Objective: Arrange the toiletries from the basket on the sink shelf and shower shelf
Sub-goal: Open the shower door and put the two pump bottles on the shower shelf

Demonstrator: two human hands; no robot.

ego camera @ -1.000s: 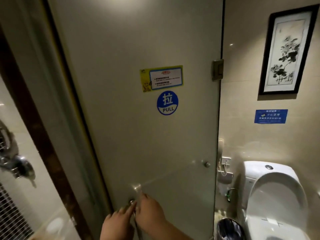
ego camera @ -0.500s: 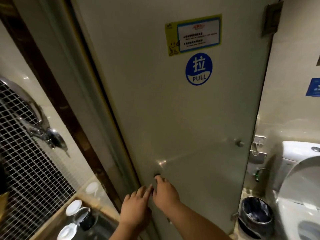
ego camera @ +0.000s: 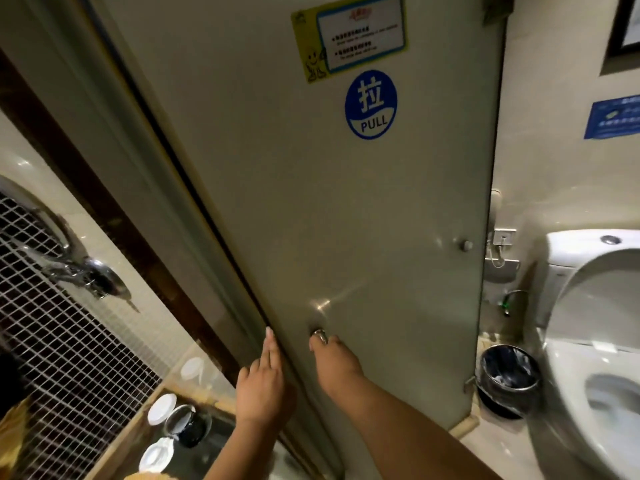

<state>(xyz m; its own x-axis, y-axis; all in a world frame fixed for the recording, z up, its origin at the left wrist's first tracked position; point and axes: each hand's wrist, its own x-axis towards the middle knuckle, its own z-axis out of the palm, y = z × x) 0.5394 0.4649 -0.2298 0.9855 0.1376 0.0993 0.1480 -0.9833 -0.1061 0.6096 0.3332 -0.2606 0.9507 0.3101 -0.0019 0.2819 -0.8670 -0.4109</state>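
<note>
A frosted glass shower door (ego camera: 346, 209) with a blue round PULL sticker fills the middle of the view. My right hand (ego camera: 334, 363) is closed around the door's small metal knob (ego camera: 319, 335). My left hand (ego camera: 263, 386) lies flat with fingers stretched out against the door's left edge, holding nothing. At the lower left, several white-lidded cups and a dark glass (ego camera: 187, 424) stand on a counter beside the mirror. No basket or toiletry bottle is in view.
A chrome tap (ego camera: 86, 271) juts from a mosaic-tiled wall on the left. A dark wooden frame (ego camera: 114, 220) runs along the door. To the right are a white toilet (ego camera: 595, 334), a lined waste bin (ego camera: 509, 379) and a wall socket.
The view has tilted down and left. My left hand has moved off my right hand to the door's edge and flattened out. My right hand stays on the knob.
</note>
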